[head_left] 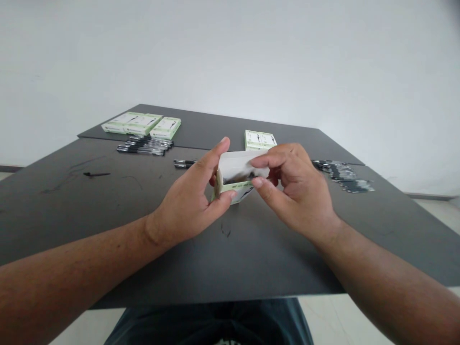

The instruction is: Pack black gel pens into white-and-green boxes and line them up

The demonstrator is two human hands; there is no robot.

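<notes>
We hold a small white-and-green box (237,179) above the table's near middle, tilted, its open end facing us, white flap raised, inside hidden.

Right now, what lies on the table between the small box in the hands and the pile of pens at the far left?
In the head view, one short group of black pens lies between the box and the pen pile; otherwise bare dark table.

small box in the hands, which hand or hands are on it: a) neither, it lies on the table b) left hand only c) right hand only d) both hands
d: the left hand grips one end of the small green and white box while the right hand pinches its other end, holding it up off the dark table.
</notes>
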